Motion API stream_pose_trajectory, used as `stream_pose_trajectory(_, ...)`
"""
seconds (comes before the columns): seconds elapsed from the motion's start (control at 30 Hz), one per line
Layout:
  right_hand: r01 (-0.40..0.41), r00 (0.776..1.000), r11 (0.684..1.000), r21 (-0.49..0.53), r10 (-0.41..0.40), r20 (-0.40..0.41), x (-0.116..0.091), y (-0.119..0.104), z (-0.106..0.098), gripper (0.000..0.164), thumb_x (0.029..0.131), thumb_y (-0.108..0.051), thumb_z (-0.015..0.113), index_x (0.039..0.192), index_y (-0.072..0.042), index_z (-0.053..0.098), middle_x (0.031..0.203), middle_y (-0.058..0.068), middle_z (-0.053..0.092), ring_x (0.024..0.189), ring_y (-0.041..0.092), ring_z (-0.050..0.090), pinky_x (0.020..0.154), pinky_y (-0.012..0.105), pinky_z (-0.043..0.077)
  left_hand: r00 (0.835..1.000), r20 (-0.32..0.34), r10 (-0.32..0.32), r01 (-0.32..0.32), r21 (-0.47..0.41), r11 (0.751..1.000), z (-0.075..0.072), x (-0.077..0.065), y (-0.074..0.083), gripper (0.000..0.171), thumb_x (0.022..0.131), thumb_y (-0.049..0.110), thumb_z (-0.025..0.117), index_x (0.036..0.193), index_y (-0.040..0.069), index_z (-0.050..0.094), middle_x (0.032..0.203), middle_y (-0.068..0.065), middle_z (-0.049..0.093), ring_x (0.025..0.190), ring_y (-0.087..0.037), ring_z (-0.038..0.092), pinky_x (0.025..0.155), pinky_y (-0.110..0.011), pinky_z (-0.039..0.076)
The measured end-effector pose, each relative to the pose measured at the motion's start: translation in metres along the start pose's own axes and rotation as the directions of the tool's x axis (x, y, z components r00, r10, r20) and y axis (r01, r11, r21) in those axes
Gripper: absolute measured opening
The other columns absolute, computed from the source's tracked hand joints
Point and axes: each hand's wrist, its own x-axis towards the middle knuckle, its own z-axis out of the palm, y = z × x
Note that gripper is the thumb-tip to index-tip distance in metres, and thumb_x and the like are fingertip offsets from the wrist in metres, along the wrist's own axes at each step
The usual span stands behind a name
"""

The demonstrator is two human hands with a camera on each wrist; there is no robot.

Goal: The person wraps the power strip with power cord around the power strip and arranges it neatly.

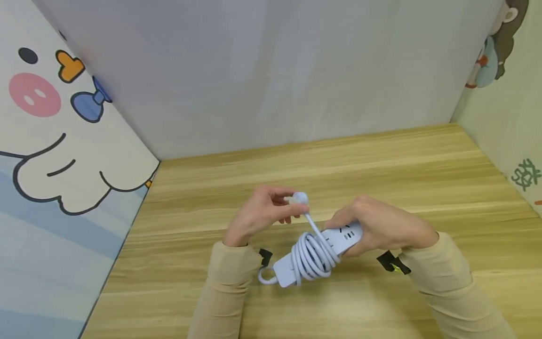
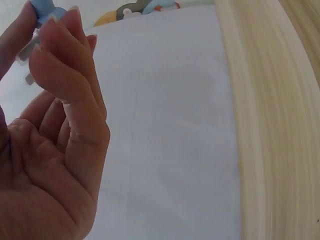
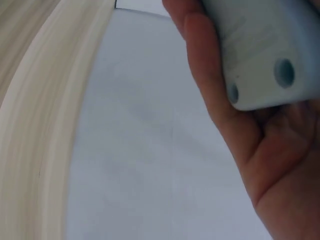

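A white power strip [image 1: 284,270] is held tilted above the table, its white cord [image 1: 311,259] wound several times round its middle. My right hand [image 1: 377,223] grips the socket end; in the right wrist view the strip's underside [image 3: 255,55], with two round recesses, lies against the palm. Between thumb and fingers my left hand [image 1: 267,209] pinches the plug [image 1: 300,198] at the cord's free end, up and left of the coil. Metal prongs [image 2: 29,52] of the plug show in the left wrist view. A small cord loop [image 1: 263,278] sticks out at the strip's far left end.
The wood-grain table [image 1: 211,183] spreads under both hands. A pale wall [image 1: 275,84] stands behind it, with a cartoon-printed panel [image 1: 84,174] on the left and another printed panel [image 1: 499,122] on the right.
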Motion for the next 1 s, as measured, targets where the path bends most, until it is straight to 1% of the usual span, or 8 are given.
stream_pose_trajectory(0.13,0.099,0.995,0.988,0.117,-0.096,-0.032,-0.003,0.001,-0.004,0.041,0.080,-0.023,0.088,0.119,-0.016,0.075,0.108,-0.004,0.076,0.085,0.004,0.068,0.070,0.024,0.057,0.993,0.111,-0.026,0.024,0.018,1.000,0.006,0.009,-0.007,0.027,0.093,0.039,0.072,0.104,0.014,0.077,0.081,-0.003,0.073,0.077,-0.032,0.067,0.069,-0.033,0.054)
stream_pose_trajectory(0.3,0.110,0.990,0.975,0.194,-0.091,-0.103,-0.003,0.014,-0.004,0.047,0.080,-0.027,0.088,0.122,-0.011,0.074,0.112,0.001,0.077,0.090,0.009,0.071,0.069,0.026,0.058,0.983,0.176,-0.057,0.060,-0.011,0.998,0.013,0.018,-0.020,0.037,0.098,0.045,0.063,0.086,0.012,0.075,0.073,-0.001,0.067,0.072,-0.020,0.062,0.072,-0.041,0.055)
stream_pose_trajectory(0.47,0.022,0.997,0.979,0.203,-0.007,-0.073,0.000,0.034,0.002,0.050,0.079,-0.027,0.089,0.122,-0.007,0.074,0.114,0.007,0.076,0.092,0.008,0.071,0.071,0.026,0.058,0.976,0.179,-0.121,0.123,-0.002,0.992,0.013,0.022,-0.029,0.036,0.100,0.041,0.061,0.093,0.009,0.076,0.077,0.000,0.069,0.073,-0.015,0.065,0.082,-0.051,0.058)
stream_pose_trajectory(0.6,-0.036,0.999,0.972,0.234,0.044,-0.028,0.004,0.047,0.007,0.052,0.078,-0.025,0.088,0.124,-0.007,0.072,0.117,0.008,0.075,0.092,0.009,0.069,0.072,0.027,0.058,0.976,0.152,-0.156,0.152,0.036,0.988,0.011,0.023,-0.034,0.034,0.099,0.040,0.064,0.105,0.010,0.077,0.088,-0.003,0.073,0.082,-0.020,0.069,0.084,-0.046,0.059)
stream_pose_trajectory(0.67,-0.049,0.998,0.967,0.251,0.056,-0.022,0.005,0.051,0.009,0.052,0.078,-0.023,0.089,0.125,-0.008,0.072,0.117,0.008,0.075,0.091,0.010,0.069,0.072,0.027,0.057,0.981,0.133,-0.142,0.136,0.050,0.989,0.009,0.022,-0.035,0.035,0.099,0.039,0.065,0.117,0.011,0.075,0.097,-0.003,0.074,0.088,-0.024,0.069,0.086,-0.046,0.058)
stream_pose_trajectory(0.83,-0.046,0.998,0.953,0.299,0.053,-0.015,0.008,0.058,0.013,0.050,0.078,-0.020,0.088,0.124,-0.010,0.073,0.118,0.006,0.075,0.093,0.013,0.069,0.074,0.028,0.058,0.992,0.094,-0.082,0.061,0.206,0.977,0.005,0.021,-0.031,0.039,0.100,0.037,0.065,0.133,0.017,0.068,0.108,-0.001,0.075,0.095,-0.024,0.070,0.081,-0.043,0.058)
stream_pose_trajectory(0.9,-0.053,0.998,0.951,0.304,0.060,-0.015,0.007,0.061,0.014,0.049,0.078,-0.020,0.088,0.124,-0.011,0.073,0.118,0.005,0.075,0.094,0.014,0.069,0.076,0.029,0.057,0.993,0.099,-0.069,0.036,0.302,0.953,0.003,0.023,-0.027,0.038,0.100,0.037,0.064,0.134,0.018,0.068,0.106,-0.001,0.076,0.094,-0.023,0.071,0.076,-0.036,0.056)
stream_pose_trajectory(1.0,-0.090,0.994,0.955,0.283,0.102,-0.029,0.004,0.065,0.014,0.049,0.077,-0.019,0.089,0.123,-0.011,0.074,0.118,0.006,0.074,0.093,0.012,0.068,0.075,0.028,0.056,0.991,0.125,-0.050,-0.010,0.439,0.898,0.001,0.029,-0.020,0.037,0.101,0.034,0.064,0.133,0.016,0.069,0.108,-0.002,0.075,0.094,-0.019,0.068,0.074,-0.028,0.051)
